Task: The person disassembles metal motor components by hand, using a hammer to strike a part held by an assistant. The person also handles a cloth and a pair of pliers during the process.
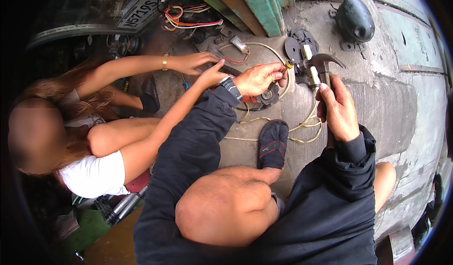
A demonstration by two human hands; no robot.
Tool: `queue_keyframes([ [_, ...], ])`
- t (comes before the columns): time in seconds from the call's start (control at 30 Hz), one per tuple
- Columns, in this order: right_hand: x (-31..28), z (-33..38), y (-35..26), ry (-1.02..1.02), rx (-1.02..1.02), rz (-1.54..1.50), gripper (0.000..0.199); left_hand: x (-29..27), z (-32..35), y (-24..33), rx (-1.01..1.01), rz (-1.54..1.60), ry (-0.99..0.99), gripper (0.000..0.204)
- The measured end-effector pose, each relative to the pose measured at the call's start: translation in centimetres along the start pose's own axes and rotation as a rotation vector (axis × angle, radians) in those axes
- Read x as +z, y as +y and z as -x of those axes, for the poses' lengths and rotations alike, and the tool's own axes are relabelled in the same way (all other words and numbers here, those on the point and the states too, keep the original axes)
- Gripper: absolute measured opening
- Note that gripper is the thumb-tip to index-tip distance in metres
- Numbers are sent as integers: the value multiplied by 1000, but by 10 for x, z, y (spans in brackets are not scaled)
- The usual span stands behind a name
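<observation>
My right hand (337,109) grips the handle of a claw hammer (322,63), its metal head raised just above a white plug-like part (307,53) on the concrete. My left hand (258,77) pinches a small brass-coloured piece (289,64) at the end of a yellowish cord (264,45), close to the hammer head. Both arms wear dark sleeves, with a watch on the left wrist. Under my left hand lies a red and black tool body (259,100).
A person squats at my left, both hands (198,64) on parts near mine. Coloured wires (188,21), a black dome-shaped compressor (355,20), a black disc (292,50), green metal posts (264,3) and a vehicle's rear stand beyond. My shod foot (272,142) rests on the cord loops.
</observation>
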State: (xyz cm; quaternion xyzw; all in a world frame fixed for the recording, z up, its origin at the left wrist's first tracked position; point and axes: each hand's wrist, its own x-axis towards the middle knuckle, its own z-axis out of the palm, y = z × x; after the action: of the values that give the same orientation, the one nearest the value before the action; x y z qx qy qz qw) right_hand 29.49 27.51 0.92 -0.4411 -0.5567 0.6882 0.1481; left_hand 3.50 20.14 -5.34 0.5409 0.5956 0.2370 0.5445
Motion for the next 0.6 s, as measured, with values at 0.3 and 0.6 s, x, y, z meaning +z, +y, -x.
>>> queue_keyframes([
  [0.3,6,-2,-11,47,-84,-100,29,-2,2,-2,-23,-39,-18,17],
  [0.6,-1,-11,-24,-125,47,-30,25,4,5,-3,14,61,37,16],
])
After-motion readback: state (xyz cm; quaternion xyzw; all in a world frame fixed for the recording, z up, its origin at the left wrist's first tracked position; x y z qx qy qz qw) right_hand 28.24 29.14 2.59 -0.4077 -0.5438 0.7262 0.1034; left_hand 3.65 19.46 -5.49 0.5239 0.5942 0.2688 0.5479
